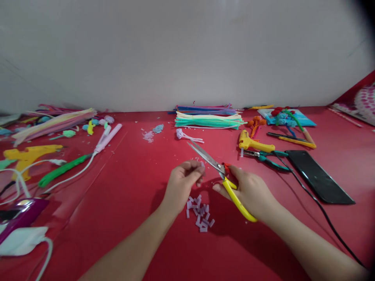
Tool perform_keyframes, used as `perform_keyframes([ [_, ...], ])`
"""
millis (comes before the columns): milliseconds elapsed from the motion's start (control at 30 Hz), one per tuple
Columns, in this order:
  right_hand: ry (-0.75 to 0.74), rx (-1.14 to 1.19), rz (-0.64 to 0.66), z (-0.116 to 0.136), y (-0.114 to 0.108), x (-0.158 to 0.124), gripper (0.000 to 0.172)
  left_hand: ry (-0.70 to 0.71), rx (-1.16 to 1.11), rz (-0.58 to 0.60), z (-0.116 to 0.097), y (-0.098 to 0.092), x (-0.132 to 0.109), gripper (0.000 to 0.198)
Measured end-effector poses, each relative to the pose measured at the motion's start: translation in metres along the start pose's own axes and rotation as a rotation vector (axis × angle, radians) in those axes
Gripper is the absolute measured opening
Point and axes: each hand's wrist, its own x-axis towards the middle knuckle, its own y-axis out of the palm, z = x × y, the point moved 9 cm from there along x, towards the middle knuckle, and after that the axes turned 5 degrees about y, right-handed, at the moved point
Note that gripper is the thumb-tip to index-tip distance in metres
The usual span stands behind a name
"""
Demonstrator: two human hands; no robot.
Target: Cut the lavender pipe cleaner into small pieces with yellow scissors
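Lilac cut bits [200, 214] lie heaped just before the scissors [219, 168]. The right hand [249, 191] clasps their yellow handles (loops partly hidden). The left hand [184, 180] is pinched closed beside the blades, its contents hidden by the fingers. Beyond the scissors are a glue gun [253, 144] and stacked pipe cleaners [209, 118].

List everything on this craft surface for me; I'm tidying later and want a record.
scissors: one, yellow handles, centre front
cut pieces: one small pile, lilac, just below the scissors
pipe cleaners: one stack, mint, cream and blue, by the back wall
glue gun: one, yellow, right of the scissors
pliers: one, teal handles, beside the glue gun
phone: one, black, far right
table: one, red, under everything
left hand: one, fingers pinched, near the blades
right hand: one, gripping the scissors
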Motion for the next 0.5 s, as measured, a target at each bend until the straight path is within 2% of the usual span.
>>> perform_keyframes([
  [67, -0.017, -0.069, 0.009, 0.002, 0.002, 0.000, 0.033, 0.066, -0.080, -0.118, -0.006, -0.014, 0.003, 0.010],
  [133, -0.043, -0.108, 0.034, 0.004, 0.006, -0.002, 0.033, 0.110, -0.131, -0.176, -0.010, -0.021, 0.003, 0.009],
  [267, -0.083, -0.165, 0.065, 0.009, 0.013, -0.005, 0.034, 0.150, -0.166, -0.204, -0.014, -0.024, 0.002, 0.007],
  [500, -0.099, -0.207, 0.056, 0.010, 0.014, -0.005, 0.035, 0.139, -0.200, -0.217, -0.012, -0.026, 0.004, 0.003],
])
